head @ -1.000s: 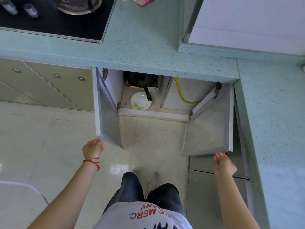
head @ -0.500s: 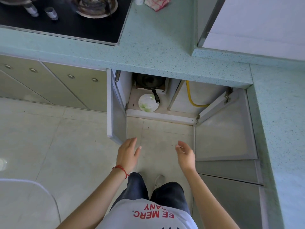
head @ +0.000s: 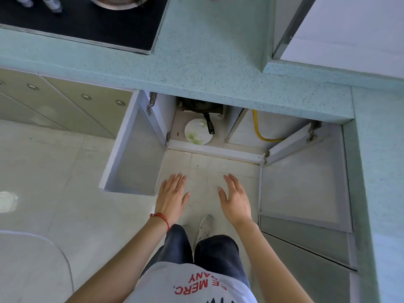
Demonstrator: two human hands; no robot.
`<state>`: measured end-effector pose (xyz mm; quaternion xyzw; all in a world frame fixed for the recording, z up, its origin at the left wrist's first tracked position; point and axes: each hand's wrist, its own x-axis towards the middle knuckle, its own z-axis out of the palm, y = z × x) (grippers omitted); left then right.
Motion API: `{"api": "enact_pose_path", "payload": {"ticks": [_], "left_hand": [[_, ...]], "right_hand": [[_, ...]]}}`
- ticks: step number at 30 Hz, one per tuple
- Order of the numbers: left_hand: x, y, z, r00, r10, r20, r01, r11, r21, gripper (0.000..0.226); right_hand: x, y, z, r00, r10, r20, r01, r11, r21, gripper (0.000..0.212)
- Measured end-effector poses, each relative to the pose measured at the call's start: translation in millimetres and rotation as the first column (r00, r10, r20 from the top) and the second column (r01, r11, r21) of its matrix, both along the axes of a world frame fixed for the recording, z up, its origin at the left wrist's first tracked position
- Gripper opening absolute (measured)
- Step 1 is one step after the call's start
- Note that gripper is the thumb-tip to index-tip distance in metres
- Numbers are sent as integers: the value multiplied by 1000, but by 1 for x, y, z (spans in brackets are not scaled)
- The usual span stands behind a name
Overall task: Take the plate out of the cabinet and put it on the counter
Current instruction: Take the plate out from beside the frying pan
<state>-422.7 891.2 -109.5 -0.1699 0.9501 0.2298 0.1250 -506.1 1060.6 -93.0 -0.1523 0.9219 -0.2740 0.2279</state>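
A white plate [head: 197,132] with green marks lies flat on the floor of the open cabinet [head: 175,127] under the counter [head: 196,68]. A black pan's handle [head: 209,125] overlaps the plate's right rim. My left hand [head: 172,196], with a red string on its wrist, and my right hand [head: 235,199] hover side by side over the floor tiles in front of the cabinet. Both are empty with fingers spread, well short of the plate.
The left cabinet door [head: 134,149] and right door [head: 303,182] stand wide open on either side of my hands. A yellow hose [head: 259,130] runs through the right compartment. A black stove top [head: 87,20] with a pot sits on the counter's left. My legs and shoe [head: 204,228] are below.
Both hands left the door edges and came together in front of the opening, reaching forward. The right door swung further open. The view moved closer to the cabinet.
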Motion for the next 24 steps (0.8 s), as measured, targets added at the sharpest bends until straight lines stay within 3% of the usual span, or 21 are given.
{"api": "enact_pose_path", "payload": {"ticks": [3, 13, 24], "left_hand": [[-19, -2, -6, 999, -4, 32, 4, 1000, -18, 56], [-74, -25, -43, 1000, 5, -10, -5, 998, -66, 45], [-135, -76, -145, 996, -83, -29, 80, 991, -105, 48]], "right_hand": [[-22, -2, -6, 998, 69, -9, -68, 997, 27, 45], [-78, -21, -48, 983, 185, -1, -184, 977, 107, 47], [-130, -72, -154, 966, 221, -132, -198, 966, 169, 49]]}}
